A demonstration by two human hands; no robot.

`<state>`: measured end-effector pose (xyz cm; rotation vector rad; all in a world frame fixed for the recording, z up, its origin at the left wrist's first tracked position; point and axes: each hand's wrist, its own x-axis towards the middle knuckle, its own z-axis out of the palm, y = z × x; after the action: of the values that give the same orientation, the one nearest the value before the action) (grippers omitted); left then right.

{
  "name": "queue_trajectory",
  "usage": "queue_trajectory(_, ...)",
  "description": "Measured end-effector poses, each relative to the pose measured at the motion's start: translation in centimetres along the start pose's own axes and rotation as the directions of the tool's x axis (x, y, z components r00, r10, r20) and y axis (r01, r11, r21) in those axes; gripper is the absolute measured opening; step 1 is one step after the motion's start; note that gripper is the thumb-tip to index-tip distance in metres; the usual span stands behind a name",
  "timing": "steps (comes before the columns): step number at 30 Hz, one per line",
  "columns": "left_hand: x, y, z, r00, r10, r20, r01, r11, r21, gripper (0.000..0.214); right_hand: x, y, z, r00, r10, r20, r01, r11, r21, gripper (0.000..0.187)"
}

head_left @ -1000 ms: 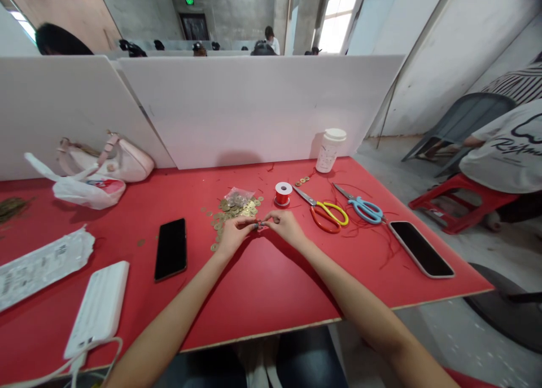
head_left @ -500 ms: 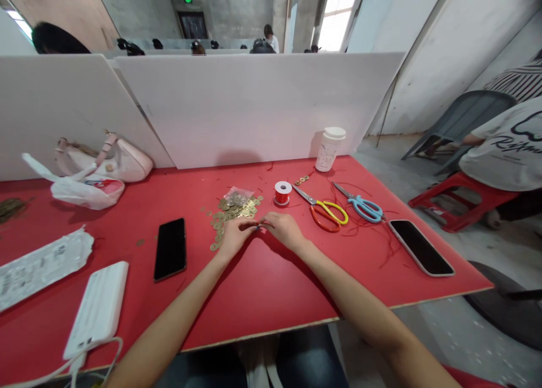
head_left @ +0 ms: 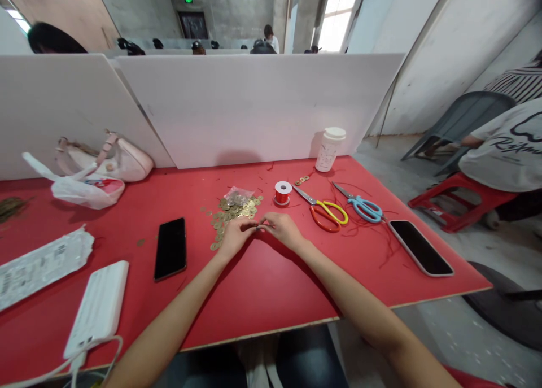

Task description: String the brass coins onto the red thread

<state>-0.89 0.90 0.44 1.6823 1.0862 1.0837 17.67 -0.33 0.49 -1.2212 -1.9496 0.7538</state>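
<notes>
My left hand (head_left: 235, 234) and my right hand (head_left: 282, 229) meet fingertip to fingertip low over the red table (head_left: 262, 286). Both are closed in a pinch, and whatever sits between the fingertips is too small to make out. Just beyond my left hand lies a heap of brass-coloured coins with holes (head_left: 231, 212), with a small clear plastic bag (head_left: 239, 196) on its far side. A spool of red thread (head_left: 282, 194) stands a little past my right hand. Scissors with red and yellow handles (head_left: 326, 214) rest to its right.
Blue-handled scissors (head_left: 366, 208), loose red thread (head_left: 387, 247) and a white-edged phone (head_left: 421, 248) lie at right. A white cup (head_left: 330, 149) stands by the partition (head_left: 271, 105). Leftward are a black phone (head_left: 170, 249), power bank (head_left: 97, 306), plastic bag (head_left: 87, 193) and handbag (head_left: 131, 159).
My hands stay in the same spot with fingertips together; the right fingers have shifted very slightly. Nothing on the table has visibly moved.
</notes>
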Motion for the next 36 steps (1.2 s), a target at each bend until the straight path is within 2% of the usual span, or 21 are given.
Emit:
queue_trajectory(5, -0.2, 0.3, 0.1, 1.0, 0.011, -0.011, -0.01, 1.0, 0.024, 0.007, 0.1, 0.1, 0.4, 0.998, 0.04, -0.04, -0.035, 0.991, 0.127, 0.009)
queue_trajectory(8, -0.3, 0.4, 0.4, 1.0, -0.016, -0.008, 0.016, 1.0, -0.01, 0.007, 0.3, 0.4, 0.5, 0.985, 0.139, -0.098, -0.097, 0.933, 0.348, 0.008)
queue_trajectory(11, -0.4, 0.2, 0.6, 0.998, -0.061, -0.013, 0.06, 0.995, -0.079, 0.004, 0.6, 1.1, 0.6, 0.965, 0.261, 0.016, -0.22, 0.778, 0.588, 0.023)
queue_trajectory(13, -0.4, 0.1, 0.7, 0.996, -0.082, -0.024, 0.079, 0.992, -0.1, 0.003, 0.9, 1.7, 0.7, 0.945, 0.311, 0.106, -0.303, 0.699, 0.647, 0.033)
queue_trajectory(15, -0.4, 0.0, 0.6, 0.996, -0.079, -0.04, 0.074, 0.992, -0.107, 0.004, 1.0, 2.2, 0.8, 0.941, 0.307, 0.146, -0.32, 0.659, 0.681, 0.038)
queue_trajectory(17, -0.3, -0.3, 0.5, 0.997, -0.055, -0.055, 0.05, 0.994, -0.097, 0.005, 1.0, 2.6, 0.9, 0.957, 0.232, 0.172, -0.284, 0.657, 0.698, 0.039)
queue_trajectory(18, -0.2, -0.4, 0.4, 0.997, -0.038, -0.068, 0.032, 0.996, -0.078, 0.005, 1.0, 2.6, 0.8, 0.968, 0.183, 0.171, -0.25, 0.681, 0.689, 0.038)
queue_trajectory(20, -0.1, -0.7, 0.2, 0.996, 0.001, -0.089, -0.002, 1.0, -0.011, 0.005, 0.9, 2.6, 0.3, 0.987, 0.096, 0.132, -0.157, 0.782, 0.603, 0.036)
queue_trajectory(22, 0.0, -1.0, 0.1, 0.995, 0.028, -0.099, -0.023, 0.998, 0.058, 0.008, 0.7, 2.5, -0.6, 0.997, 0.026, 0.075, -0.054, 0.914, 0.401, 0.032)
queue_trajectory(24, 0.1, -1.2, 0.0, 0.996, 0.035, -0.084, -0.027, 0.994, 0.102, 0.009, 0.4, 2.3, -1.7, 0.993, -0.01, 0.116, -0.007, 0.989, 0.144, 0.022)
queue_trajectory(26, 0.1, -1.2, 0.0, 0.997, 0.039, -0.061, -0.031, 0.991, 0.131, 0.01, 0.3, 2.3, -2.7, 0.981, 0.026, 0.194, -0.024, 1.0, -0.012, 0.015)
queue_trajectory(30, -0.1, -1.0, 0.1, 0.997, 0.063, -0.037, -0.055, 0.984, 0.17, 0.01, 0.2, 2.6, -3.6, 0.956, 0.036, 0.292, -0.029, 0.999, -0.027, 0.009)
queue_trajectory(36, 0.0, -1.2, 0.1, 0.996, 0.073, -0.056, -0.062, 0.983, 0.173, 0.01, 0.2, 2.0, -3.5, 0.957, 0.0, 0.29, 0.03, 0.994, -0.101, 0.015)
